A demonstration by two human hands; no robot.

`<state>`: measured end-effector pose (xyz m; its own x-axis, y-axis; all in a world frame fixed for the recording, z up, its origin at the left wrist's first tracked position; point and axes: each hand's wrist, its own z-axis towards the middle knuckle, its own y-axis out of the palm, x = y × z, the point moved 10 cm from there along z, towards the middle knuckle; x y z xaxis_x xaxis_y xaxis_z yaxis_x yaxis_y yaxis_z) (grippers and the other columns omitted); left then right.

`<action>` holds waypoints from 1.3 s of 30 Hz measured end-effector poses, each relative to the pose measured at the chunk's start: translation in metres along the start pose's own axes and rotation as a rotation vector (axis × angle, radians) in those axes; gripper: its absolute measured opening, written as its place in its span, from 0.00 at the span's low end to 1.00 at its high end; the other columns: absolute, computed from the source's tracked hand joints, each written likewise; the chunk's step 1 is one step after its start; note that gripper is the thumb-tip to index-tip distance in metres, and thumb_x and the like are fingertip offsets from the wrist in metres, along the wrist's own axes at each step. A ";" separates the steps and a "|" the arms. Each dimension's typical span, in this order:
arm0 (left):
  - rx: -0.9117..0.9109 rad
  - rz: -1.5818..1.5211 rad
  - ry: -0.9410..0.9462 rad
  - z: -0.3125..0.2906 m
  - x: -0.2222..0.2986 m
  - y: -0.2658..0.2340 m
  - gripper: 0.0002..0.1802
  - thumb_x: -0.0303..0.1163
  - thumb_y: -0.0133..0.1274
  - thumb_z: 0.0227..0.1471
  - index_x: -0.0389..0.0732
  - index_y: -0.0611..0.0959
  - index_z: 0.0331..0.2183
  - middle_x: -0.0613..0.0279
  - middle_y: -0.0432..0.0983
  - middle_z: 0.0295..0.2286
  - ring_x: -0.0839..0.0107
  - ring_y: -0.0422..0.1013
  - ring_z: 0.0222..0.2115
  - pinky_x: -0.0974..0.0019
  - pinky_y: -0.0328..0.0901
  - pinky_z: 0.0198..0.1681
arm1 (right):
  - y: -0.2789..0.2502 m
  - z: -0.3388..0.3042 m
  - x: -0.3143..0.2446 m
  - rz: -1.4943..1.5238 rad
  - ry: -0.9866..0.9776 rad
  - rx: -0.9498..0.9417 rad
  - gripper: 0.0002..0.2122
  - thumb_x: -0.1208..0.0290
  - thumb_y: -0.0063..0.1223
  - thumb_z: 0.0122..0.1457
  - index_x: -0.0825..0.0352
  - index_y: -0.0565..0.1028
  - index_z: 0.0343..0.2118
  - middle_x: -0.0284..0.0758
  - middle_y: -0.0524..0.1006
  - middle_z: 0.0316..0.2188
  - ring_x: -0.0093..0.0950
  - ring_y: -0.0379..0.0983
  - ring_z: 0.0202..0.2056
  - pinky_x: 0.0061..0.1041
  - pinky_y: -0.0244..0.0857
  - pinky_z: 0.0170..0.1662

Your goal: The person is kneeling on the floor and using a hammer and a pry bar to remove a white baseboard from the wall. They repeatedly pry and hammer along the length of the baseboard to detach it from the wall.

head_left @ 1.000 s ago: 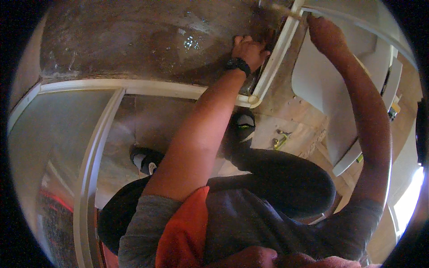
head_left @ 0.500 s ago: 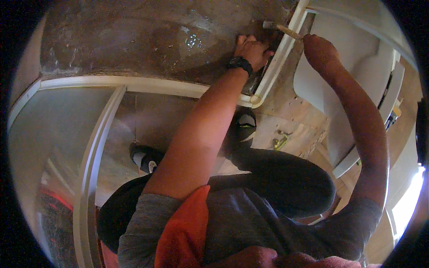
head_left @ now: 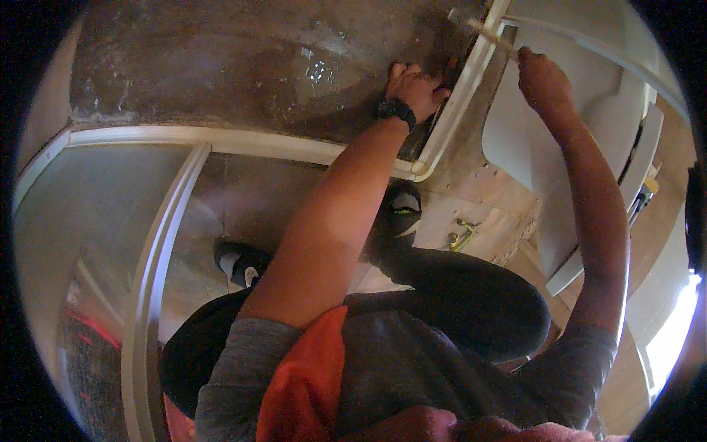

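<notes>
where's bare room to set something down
The widest free patch is the brown surface left of the shiny spot, bordered below by the white rim. A specked patch of tan floor lies between the white fixture and yellow-green object. It's crowded along the rim's right side: left hand just inside, right hand holding a tan-handled tool across it.

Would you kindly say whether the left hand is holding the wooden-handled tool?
No, the right hand grips the wooden-handled tool, while the left hand is beside the white frame.
</notes>
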<state>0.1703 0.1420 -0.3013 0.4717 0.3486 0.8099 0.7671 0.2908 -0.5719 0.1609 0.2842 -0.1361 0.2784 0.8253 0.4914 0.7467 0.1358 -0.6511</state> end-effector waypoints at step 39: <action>-0.003 0.003 0.077 -0.006 0.000 0.007 0.29 0.60 0.52 0.55 0.59 0.79 0.55 0.63 0.81 0.36 0.64 0.69 0.48 0.51 0.51 0.56 | 0.028 -0.009 0.022 0.007 0.013 0.072 0.08 0.73 0.45 0.62 0.68 0.74 0.40 0.48 0.80 0.35 0.49 0.79 0.37 0.46 0.75 0.40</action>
<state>0.1779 0.1389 -0.3046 0.5056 0.2798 0.8162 0.7671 0.2873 -0.5736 0.1934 0.3015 -0.1389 0.2915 0.8191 0.4940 0.6997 0.1695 -0.6940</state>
